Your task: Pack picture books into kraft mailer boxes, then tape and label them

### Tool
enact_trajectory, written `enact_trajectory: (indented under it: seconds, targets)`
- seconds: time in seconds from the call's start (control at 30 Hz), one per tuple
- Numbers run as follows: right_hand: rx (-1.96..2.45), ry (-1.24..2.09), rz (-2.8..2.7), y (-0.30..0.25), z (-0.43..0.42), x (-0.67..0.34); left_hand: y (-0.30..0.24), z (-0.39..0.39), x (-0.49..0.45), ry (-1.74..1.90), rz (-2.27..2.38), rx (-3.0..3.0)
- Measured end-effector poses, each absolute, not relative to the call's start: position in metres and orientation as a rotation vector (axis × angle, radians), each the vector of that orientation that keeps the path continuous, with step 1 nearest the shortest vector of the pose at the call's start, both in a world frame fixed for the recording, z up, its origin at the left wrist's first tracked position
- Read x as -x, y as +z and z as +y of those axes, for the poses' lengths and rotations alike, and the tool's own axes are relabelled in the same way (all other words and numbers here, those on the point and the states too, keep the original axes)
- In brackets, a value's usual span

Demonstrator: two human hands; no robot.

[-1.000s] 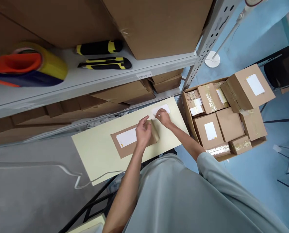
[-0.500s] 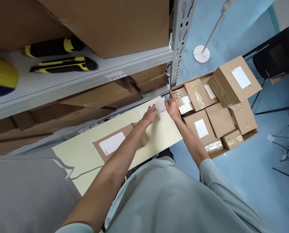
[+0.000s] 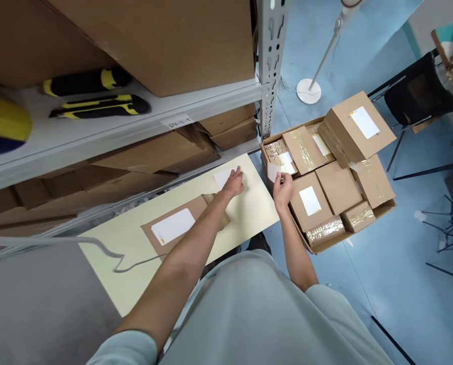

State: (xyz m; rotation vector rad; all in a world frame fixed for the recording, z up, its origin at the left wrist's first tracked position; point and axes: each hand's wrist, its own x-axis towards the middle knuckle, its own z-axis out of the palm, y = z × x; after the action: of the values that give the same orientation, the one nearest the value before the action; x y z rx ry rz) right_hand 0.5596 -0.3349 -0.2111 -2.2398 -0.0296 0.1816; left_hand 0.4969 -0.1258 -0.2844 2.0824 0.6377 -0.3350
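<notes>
My left hand (image 3: pixel 234 183) lies flat with fingers stretched out on a white label sheet (image 3: pixel 223 177) at the far right end of the pale yellow table (image 3: pixel 135 253). My right hand (image 3: pixel 282 188) is off the table's right edge, pinching a peeled white label (image 3: pixel 273 172) above the big open carton (image 3: pixel 325 241) of small boxes. A flat brown parcel (image 3: pixel 161 235) with a white label (image 3: pixel 173 226) lies on the table under my left forearm.
A grey metal rack (image 3: pixel 266 61) stands behind the table, holding large cardboard boxes, two yellow-black utility knives (image 3: pixel 100 105) and a yellow tape roll (image 3: pixel 3 126). A white fan stand (image 3: pixel 309 90) and a black chair (image 3: pixel 420 96) stand on the blue floor at right.
My right hand has pulled a label off the sheet and swung right, off the table toward the carton. My left hand stays pressed on the sheet. The view has shifted slightly.
</notes>
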Motion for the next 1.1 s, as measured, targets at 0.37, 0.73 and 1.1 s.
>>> enact_trajectory:
  seconds: [0.37,0.73,1.1]
  targets:
    - [2.099,0.372,-1.194,-0.136,-0.303,-0.4,-0.138,-0.195,-0.321,0.223,0.776,-0.984]
    - [1.843,1.085,-1.297,-0.096,-0.239,-0.358,-0.111,-0.096,-0.149,0.407,0.944,-1.252]
    - [1.697,1.126,-1.247,-0.039,-0.192,-0.276,-0.055,-0.068,-0.095,0.725,0.963,-1.19]
